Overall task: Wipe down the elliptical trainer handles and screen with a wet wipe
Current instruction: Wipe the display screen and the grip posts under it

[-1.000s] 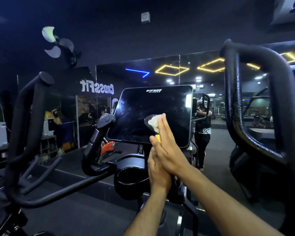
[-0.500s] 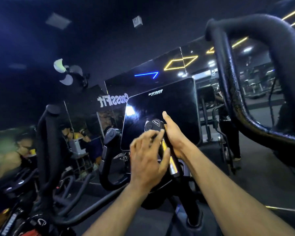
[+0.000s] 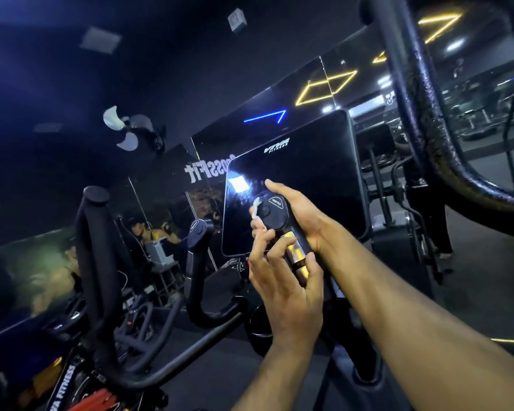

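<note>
Against the near side of the black knob-topped inner handle [image 3: 275,216], just in front of the dark glossy console screen [image 3: 297,185], we see the small white wet wipe [image 3: 257,213], bunched to a scrap. We judge it light, limp and damp: it will fold and slide unless pinched between fingertips and pressed flat, so best taken by its bulk rather than an edge. The handle looks rigid and fixed, its yellow-metallic band [image 3: 294,252] likely slick, and should bear firm rubbing.

Our right hand [image 3: 306,216] wraps the handle's head from the far side, fingers curled round it. Our left hand [image 3: 282,271] has its fingers bent, the tips pinching the wipe against the knob.

Compared with half a second back, the left hand has dropped lower and turned, showing the knob's face and the wipe. A second back, the wipe was on the screen; now it works the handle. The thick black outer handlebar [image 3: 422,114] stands well apart, upper right.
</note>
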